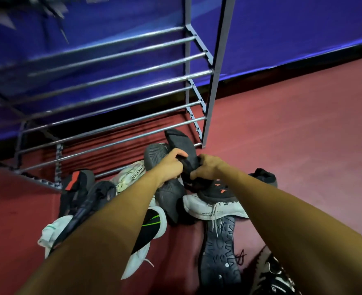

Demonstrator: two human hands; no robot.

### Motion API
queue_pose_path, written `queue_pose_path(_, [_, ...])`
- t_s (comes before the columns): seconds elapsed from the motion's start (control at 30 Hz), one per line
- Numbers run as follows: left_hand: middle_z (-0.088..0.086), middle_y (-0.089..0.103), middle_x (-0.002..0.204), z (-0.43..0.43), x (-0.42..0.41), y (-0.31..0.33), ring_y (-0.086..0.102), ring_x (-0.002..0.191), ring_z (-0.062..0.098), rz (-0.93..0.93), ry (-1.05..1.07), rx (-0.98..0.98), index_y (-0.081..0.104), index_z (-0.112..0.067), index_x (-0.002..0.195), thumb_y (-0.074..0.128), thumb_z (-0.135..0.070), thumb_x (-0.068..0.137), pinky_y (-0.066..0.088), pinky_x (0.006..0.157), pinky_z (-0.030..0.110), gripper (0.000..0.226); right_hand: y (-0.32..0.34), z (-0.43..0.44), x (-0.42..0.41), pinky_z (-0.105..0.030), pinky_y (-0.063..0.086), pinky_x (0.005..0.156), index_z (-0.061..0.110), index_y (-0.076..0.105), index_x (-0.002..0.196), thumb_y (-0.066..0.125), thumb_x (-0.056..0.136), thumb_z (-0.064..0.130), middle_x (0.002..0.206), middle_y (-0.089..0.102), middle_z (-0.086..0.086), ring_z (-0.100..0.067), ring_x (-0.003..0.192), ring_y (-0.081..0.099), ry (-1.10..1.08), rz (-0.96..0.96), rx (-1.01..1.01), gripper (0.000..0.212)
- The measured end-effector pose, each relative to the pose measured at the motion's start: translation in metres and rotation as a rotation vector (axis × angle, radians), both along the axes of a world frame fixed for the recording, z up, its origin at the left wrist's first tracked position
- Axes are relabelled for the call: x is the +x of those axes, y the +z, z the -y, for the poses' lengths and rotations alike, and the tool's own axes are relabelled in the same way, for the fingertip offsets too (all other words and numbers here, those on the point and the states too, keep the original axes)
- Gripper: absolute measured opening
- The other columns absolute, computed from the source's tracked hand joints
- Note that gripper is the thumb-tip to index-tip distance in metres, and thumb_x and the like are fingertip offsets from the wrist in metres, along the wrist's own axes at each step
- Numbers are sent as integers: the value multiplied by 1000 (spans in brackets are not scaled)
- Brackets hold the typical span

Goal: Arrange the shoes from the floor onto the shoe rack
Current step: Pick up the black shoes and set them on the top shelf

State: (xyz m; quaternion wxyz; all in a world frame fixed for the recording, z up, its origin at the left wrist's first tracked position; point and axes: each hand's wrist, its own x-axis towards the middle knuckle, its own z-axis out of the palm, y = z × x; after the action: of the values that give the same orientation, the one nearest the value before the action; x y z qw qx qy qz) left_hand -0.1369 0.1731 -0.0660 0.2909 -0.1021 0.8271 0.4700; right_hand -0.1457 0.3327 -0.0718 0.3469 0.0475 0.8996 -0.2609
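Shoes [207,209] lie piled on the floor [282,135] by the shoe rack [218,60]. The left grip [172,167] and right grip [205,168] both curl round one black shoe [176,141].

Label [138,171] on white shoe [123,180]: "AFROREN", first letters uncertain.

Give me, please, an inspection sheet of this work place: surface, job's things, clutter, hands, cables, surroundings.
Surface: red floor, shoes lie on it.
Job's things: shoe rack, its lower bars bare; pile of shoes in front of it; dark shoe held sole up.
Clutter: nothing seen.
Hands: left hand and right hand both grip the dark shoe.
Cables: nothing seen.
Surroundings: blue wall behind the rack.
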Motion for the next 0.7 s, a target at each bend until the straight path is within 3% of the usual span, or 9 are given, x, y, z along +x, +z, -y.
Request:
queue_pose_path(0.1, [10,56,80,7,11,32,49,68,21,-1,-43,-19,57,-37,101,36,4,84,39,59,32,49,28,2,16,-33,57,79,16,61,115,81,73,39,102,68,-5,-24,89,66,-25,66,-98,52])
queue_pose_path(0.17, [7,59,80,12,20,55,49,65,21,-16,-83,-43,58,-33,108,38,4,84,38,58,30,48,53,2,26,-29,52,66,16,63,110,79,75,43,90,66,-5,-21,73,61,-21,113,-114,48])
queue_pose_path(0.23, [3,59,87,17,30,80,53,71,18,-47,-131,-73,57,-25,120,42,3,85,41,60,28,47,80,4,33,-26,46,60,13,65,110,79,69,53,87,66,-6,-20,67,58,-9,152,-93,58])
queue_pose_path(0.33, [5,57,90,28,47,117,53,74,20,-54,-161,-83,54,-22,122,40,5,85,40,58,27,48,118,12,39,-28,45,63,9,66,115,81,46,65,97,71,-11,-21,70,58,32,217,-59,89])
queue_pose_path(0.43, [8,57,93,43,59,154,51,76,24,-101,-163,-80,53,-20,125,42,7,83,40,63,30,51,165,26,45,-27,35,55,10,61,115,76,63,68,82,59,-10,-18,59,48,70,233,4,79])
queue_pose_path(0.57, [9,57,94,68,69,212,47,65,13,-272,-191,-139,56,-14,119,45,8,87,38,52,22,41,234,51,55,-26,33,51,11,55,104,69,76,65,67,52,-8,-17,51,45,97,200,4,62])
queue_pose_path(0.7, [11,59,96,102,86,263,46,62,14,-389,-172,-154,56,-19,112,47,6,88,38,54,26,36,289,70,60,-27,29,54,13,59,100,66,73,74,73,45,-8,-16,54,40,138,144,-102,66])
